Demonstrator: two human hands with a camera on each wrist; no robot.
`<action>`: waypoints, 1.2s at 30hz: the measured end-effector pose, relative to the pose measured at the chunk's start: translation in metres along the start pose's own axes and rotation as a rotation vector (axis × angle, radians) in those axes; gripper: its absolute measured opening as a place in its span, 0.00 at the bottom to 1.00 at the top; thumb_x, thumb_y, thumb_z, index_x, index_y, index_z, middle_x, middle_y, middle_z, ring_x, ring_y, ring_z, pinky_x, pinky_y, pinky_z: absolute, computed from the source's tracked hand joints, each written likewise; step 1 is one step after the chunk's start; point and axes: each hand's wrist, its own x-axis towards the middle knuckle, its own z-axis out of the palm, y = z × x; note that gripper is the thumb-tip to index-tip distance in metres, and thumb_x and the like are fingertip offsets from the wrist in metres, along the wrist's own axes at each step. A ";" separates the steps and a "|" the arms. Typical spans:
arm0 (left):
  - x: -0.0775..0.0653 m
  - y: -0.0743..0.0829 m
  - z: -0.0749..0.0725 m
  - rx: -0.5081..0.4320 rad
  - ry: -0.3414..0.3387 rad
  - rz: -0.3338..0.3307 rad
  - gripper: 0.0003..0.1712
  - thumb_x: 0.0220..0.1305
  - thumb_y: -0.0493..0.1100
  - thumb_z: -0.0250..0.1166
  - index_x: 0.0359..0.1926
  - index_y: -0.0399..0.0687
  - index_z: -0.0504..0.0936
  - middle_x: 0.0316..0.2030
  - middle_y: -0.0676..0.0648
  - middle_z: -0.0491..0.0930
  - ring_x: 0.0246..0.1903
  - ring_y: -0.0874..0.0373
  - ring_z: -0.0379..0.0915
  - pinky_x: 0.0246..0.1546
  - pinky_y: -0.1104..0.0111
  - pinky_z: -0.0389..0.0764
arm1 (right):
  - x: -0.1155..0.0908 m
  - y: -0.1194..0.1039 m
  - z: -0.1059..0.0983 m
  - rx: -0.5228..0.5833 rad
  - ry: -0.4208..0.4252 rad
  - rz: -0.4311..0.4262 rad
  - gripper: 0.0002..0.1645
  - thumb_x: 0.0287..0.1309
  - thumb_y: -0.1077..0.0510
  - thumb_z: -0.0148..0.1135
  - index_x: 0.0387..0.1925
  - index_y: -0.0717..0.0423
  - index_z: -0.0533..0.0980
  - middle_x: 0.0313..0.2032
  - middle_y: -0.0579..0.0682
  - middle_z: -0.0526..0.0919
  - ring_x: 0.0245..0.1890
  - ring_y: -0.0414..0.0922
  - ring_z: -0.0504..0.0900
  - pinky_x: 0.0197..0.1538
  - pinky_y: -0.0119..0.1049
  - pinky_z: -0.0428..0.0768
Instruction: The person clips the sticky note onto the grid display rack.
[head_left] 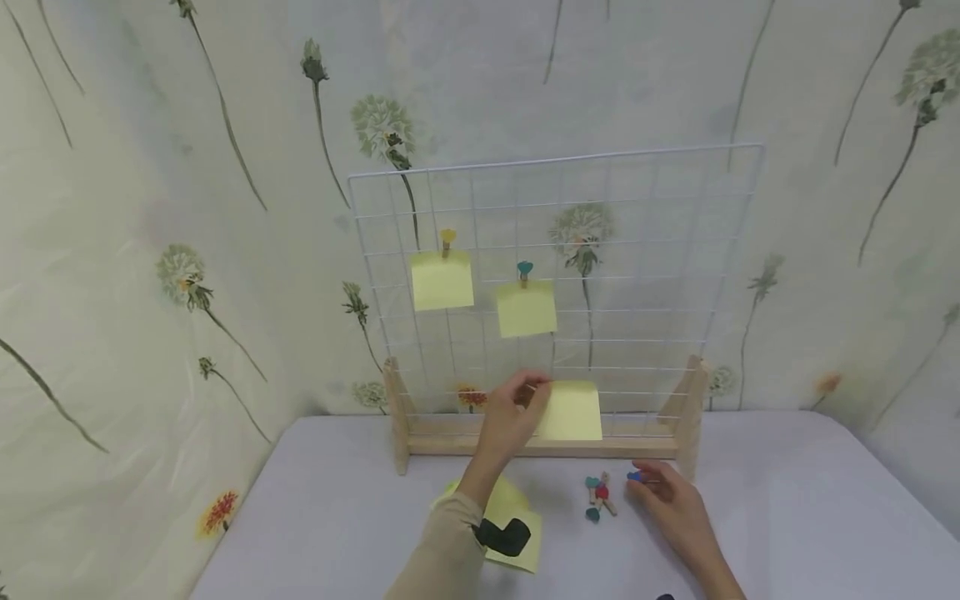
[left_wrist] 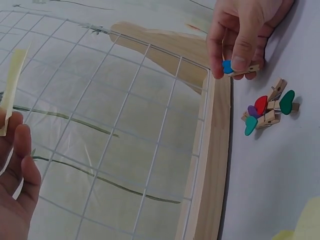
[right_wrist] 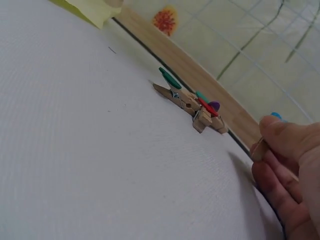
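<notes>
My left hand [head_left: 513, 414] pinches a yellow sticky note [head_left: 572, 411] by its left edge, in front of the lower part of a white wire grid [head_left: 637, 308]. In the left wrist view the note is seen nearly edge-on. My right hand [head_left: 677, 510], low over the table at the right, holds a small wooden clothespin [left_wrist: 245, 69] with a blue heart between thumb and fingers. Beside that hand lies a small pile of heart clothespins [head_left: 601, 493], with red, green, teal and purple hearts. Two notes hang higher on the grid, one under a yellow-topped clothespin [head_left: 447, 242], one under a teal-heart clothespin [head_left: 525, 272].
A wooden stand [head_left: 540, 447] holds the grid upright near the table's back edge. More yellow sticky notes [head_left: 525, 546] lie on the white table [head_left: 337, 517] under my left forearm. A flower-patterned cloth [head_left: 247, 333] hangs behind the table and at its left.
</notes>
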 end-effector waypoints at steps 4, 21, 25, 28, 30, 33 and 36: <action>0.010 -0.011 0.007 0.002 0.015 0.029 0.07 0.66 0.39 0.58 0.42 0.45 0.81 0.38 0.46 0.83 0.32 0.56 0.77 0.31 0.76 0.75 | 0.002 0.001 -0.004 0.030 -0.017 0.032 0.19 0.57 0.51 0.64 0.49 0.54 0.77 0.46 0.51 0.82 0.38 0.24 0.78 0.43 0.20 0.77; 0.036 0.011 0.001 -0.002 0.185 0.081 0.08 0.67 0.42 0.56 0.42 0.51 0.80 0.35 0.51 0.80 0.30 0.64 0.73 0.29 0.75 0.77 | 0.021 -0.017 -0.025 0.148 0.035 -0.067 0.17 0.61 0.56 0.61 0.50 0.59 0.74 0.46 0.58 0.81 0.41 0.20 0.77 0.42 0.22 0.79; 0.040 0.019 -0.002 0.010 0.215 0.090 0.07 0.68 0.42 0.56 0.42 0.51 0.80 0.35 0.50 0.80 0.31 0.63 0.74 0.28 0.75 0.76 | 0.034 -0.037 -0.040 0.174 0.068 -0.112 0.17 0.63 0.57 0.58 0.51 0.61 0.73 0.43 0.49 0.83 0.40 0.22 0.78 0.42 0.22 0.79; 0.043 0.023 -0.001 0.024 0.219 0.089 0.08 0.68 0.42 0.56 0.42 0.50 0.81 0.35 0.51 0.81 0.31 0.63 0.75 0.28 0.75 0.76 | 0.042 -0.053 -0.048 0.161 0.078 -0.137 0.16 0.63 0.58 0.57 0.50 0.61 0.73 0.40 0.39 0.81 0.39 0.24 0.79 0.41 0.22 0.79; 0.045 0.024 0.000 0.026 0.219 0.089 0.08 0.68 0.42 0.56 0.42 0.50 0.81 0.35 0.51 0.81 0.31 0.63 0.75 0.28 0.75 0.76 | 0.047 -0.064 -0.052 0.146 0.085 -0.163 0.16 0.63 0.58 0.57 0.50 0.61 0.73 0.40 0.37 0.80 0.38 0.23 0.78 0.41 0.20 0.79; 0.048 0.026 0.002 0.030 0.218 0.088 0.08 0.67 0.41 0.56 0.42 0.50 0.81 0.35 0.51 0.81 0.31 0.63 0.75 0.28 0.75 0.76 | 0.051 -0.087 -0.061 0.091 0.086 -0.197 0.15 0.63 0.60 0.58 0.50 0.62 0.73 0.40 0.44 0.80 0.37 0.23 0.78 0.40 0.18 0.77; 0.049 0.027 0.003 0.029 0.220 0.084 0.07 0.66 0.41 0.56 0.41 0.50 0.81 0.35 0.51 0.82 0.31 0.63 0.76 0.28 0.75 0.76 | 0.055 -0.104 -0.069 0.044 0.085 -0.236 0.14 0.63 0.60 0.58 0.49 0.61 0.73 0.40 0.44 0.79 0.37 0.23 0.77 0.39 0.17 0.77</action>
